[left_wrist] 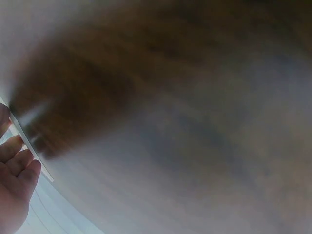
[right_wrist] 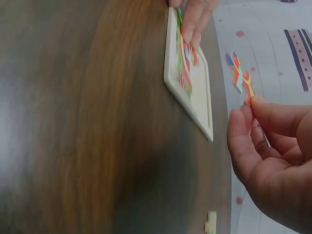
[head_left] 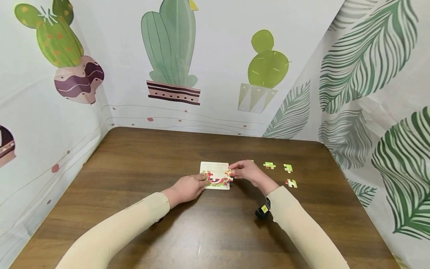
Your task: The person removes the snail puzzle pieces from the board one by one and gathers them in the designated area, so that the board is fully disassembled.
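A cream puzzle tray lies on the table, with colourful jigsaw pieces fitted along its near and left parts. My left hand rests at the tray's left side, its fingertips pressing on the pieces; the left wrist view shows those fingers at the tray's edge. Above the tray's right side, my right hand pinches a red and yellow jigsaw piece between thumb and fingers. A blue, red and white piece shows beside it; whether the two are joined I cannot tell.
Loose green jigsaw pieces lie to the right on the brown wooden table: one at the back, one further right, one nearer. Another is mostly hidden behind my right hand. A cactus-printed backdrop stands behind.
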The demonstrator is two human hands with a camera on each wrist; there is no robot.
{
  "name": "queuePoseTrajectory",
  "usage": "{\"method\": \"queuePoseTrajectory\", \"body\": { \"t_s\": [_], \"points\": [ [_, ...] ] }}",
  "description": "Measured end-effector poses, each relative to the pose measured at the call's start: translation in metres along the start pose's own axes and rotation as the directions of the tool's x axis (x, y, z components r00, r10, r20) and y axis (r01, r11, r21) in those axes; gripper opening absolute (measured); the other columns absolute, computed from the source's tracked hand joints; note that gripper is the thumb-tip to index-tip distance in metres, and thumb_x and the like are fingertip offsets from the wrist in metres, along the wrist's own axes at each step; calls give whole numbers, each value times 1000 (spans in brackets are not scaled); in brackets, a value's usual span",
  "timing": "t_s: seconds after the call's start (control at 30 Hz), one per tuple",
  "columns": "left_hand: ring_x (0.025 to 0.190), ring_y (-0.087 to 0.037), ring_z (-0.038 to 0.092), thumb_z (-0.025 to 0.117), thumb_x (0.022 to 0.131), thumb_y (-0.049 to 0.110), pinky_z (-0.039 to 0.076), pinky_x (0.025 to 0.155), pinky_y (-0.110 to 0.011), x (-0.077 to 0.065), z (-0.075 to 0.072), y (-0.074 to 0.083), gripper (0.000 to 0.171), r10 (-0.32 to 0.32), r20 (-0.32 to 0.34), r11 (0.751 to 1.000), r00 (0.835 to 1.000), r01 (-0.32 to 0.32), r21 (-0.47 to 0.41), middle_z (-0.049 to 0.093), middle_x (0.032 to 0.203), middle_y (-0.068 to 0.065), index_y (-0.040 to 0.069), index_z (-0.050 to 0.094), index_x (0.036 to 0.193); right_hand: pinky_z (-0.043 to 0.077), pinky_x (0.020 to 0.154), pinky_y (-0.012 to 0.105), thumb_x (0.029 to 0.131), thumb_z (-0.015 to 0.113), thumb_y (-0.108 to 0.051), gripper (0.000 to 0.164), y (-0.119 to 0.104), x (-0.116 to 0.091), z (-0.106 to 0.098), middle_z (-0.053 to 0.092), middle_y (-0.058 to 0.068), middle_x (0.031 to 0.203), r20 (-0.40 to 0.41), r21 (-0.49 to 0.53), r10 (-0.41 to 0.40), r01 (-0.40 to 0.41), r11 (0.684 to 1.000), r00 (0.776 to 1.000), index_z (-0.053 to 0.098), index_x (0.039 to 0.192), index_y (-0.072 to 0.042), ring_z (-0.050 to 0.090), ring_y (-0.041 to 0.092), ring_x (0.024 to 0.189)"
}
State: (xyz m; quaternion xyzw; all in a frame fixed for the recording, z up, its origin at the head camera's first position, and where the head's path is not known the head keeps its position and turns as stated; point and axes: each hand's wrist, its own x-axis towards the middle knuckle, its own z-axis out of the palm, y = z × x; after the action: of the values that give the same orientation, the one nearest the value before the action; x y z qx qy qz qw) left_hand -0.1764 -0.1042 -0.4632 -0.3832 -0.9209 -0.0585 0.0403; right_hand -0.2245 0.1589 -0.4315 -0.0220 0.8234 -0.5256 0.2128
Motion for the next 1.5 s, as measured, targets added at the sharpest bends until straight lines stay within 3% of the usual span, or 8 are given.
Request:
{"method": "queuePoseTrajectory", "body": {
  "t_s": [0.27, 0.53, 0.77, 1.1, 1.4, 1.5],
  "points": [
    [124, -29, 69, 64, 99, 16, 58, 100, -41, 0, 4, -1, 30, 14, -35, 1000, 999, -14, 0, 71, 134, -14, 11, 73, 127, 62, 92, 36, 100, 59, 2, 29, 17, -8, -23, 72, 17, 112, -17, -6, -3, 3, 1000, 1000, 65, 126, 13, 67, 6, 89],
    [126, -28, 68, 64, 100, 17, 58, 100, -40, 0, 6, -4, 30, 17, -39, 1000, 999, -17, -9, 71, 134, -13, 12, 74, 127, 61, 94, 40, 100, 57, 3, 30, 29, -16, -50, 71, 24, 120, -11, -66, 19, -20, 998, 1000, 63, 127, 15, 69, 8, 94],
    [127, -28, 68, 63, 100, 17, 58, 100, -41, -1, 6, -4, 30, 5, -27, 1000, 1000, -6, -20, 70, 136, -13, 12, 73, 128, 62, 88, 30, 99, 62, 0, 32, 29, -22, -81, 74, 10, 108, -21, -83, 33, -35, 996, 999, 63, 127, 16, 67, 2, 86],
    [126, -28, 68, 64, 100, 18, 58, 99, -42, -2, 7, -5, 30, -2, -27, 1000, 1000, 2, -20, 69, 136, -13, 13, 73, 127, 61, 94, 36, 99, 62, -2, 34, 36, -29, -114, 70, 25, 125, -24, -137, 45, -48, 989, 999, 61, 128, 17, 70, 3, 91],
    [127, -28, 68, 64, 99, 17, 59, 98, -42, -2, 4, -3, 31, 6, -32, 1000, 999, -7, -19, 69, 137, -12, 12, 73, 129, 62, 91, 34, 99, 60, 2, 32, 48, -29, -124, 75, 9, 111, -8, -134, 71, -72, 988, 997, 61, 126, 19, 69, 1, 88],
    [128, -28, 67, 64, 99, 16, 58, 99, -42, -2, 4, -2, 32, 1, -27, 1000, 1000, -2, -22, 69, 137, -12, 12, 72, 130, 63, 87, 31, 98, 60, 3, 33, 54, -28, -125, 75, 2, 98, -7, -120, 84, -84, 989, 996, 60, 126, 20, 68, 1, 84]
  ]
}}
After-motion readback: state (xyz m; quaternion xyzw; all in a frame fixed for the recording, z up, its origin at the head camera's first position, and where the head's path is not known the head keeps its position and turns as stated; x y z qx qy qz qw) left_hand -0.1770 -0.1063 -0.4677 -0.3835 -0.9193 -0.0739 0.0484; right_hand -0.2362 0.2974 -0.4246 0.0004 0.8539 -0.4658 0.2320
